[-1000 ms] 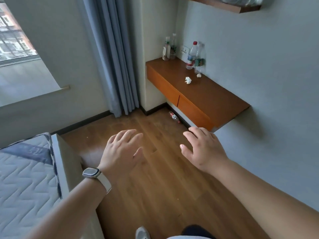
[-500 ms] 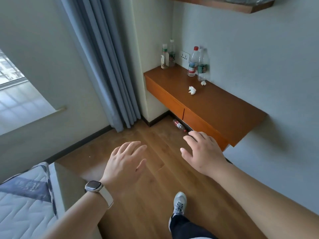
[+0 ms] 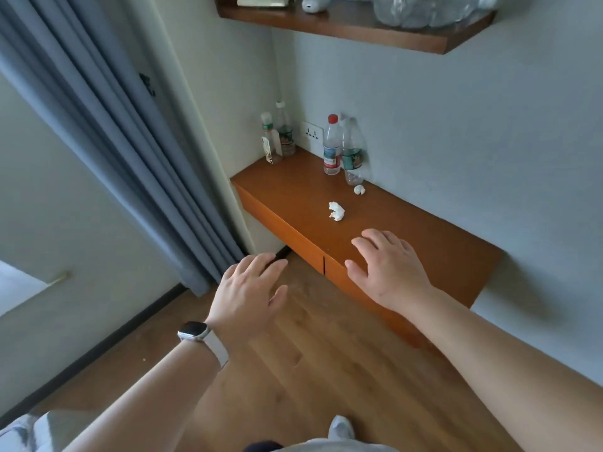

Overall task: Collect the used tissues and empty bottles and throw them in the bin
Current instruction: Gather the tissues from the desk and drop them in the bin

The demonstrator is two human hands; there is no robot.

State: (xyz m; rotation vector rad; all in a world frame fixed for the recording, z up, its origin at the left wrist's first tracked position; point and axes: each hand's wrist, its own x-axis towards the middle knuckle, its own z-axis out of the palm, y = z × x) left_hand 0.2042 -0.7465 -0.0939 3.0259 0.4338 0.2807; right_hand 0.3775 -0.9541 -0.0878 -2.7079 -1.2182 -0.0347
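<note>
Collection has not started: both the left hand (image 3: 251,288) and right hand (image 3: 388,267) are spread open and hold nothing. Two tissues (image 3: 336,211) and four bottles (image 3: 331,145) stand untouched on the far desk (image 3: 424,233). No bin is in view.

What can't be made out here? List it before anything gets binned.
- Bin: not in the head view at all.
- Floor under the desk: hidden by the desk top and the right hand.
- Clear plastic on the shelf: cut off by the top edge.
- Bottles by the wall: too small to tell if they are empty.
- Labels on them: unreadable.
</note>
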